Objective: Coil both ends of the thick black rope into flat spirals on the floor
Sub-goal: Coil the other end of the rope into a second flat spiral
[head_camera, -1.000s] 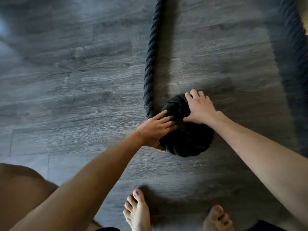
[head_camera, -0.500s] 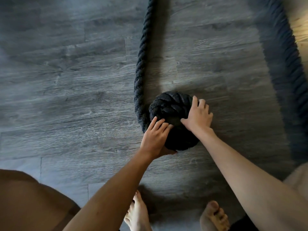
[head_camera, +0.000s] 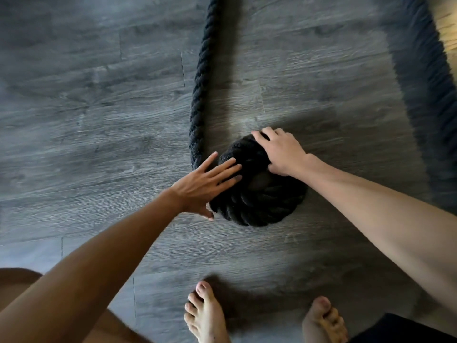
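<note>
A thick black twisted rope (head_camera: 200, 78) runs down the grey plank floor from the top edge and curls into a small flat spiral (head_camera: 257, 204) in the middle. My left hand (head_camera: 205, 184) lies flat with fingers spread on the spiral's left side, thumb on the floor. My right hand (head_camera: 282, 152) is curled over the spiral's far right rim, gripping the outer turn. A second stretch of the same rope (head_camera: 430, 78) runs down the right side, blurred.
My two bare feet (head_camera: 205, 315) stand on the floor just below the spiral. My left knee (head_camera: 17, 280) shows at the bottom left. A lighter floor patch (head_camera: 447, 23) is at the top right.
The spiral has been turned and sits a little lower and more to the right. My left hand has flattened out with fingers spread, and my right hand has shifted to the far rim.
</note>
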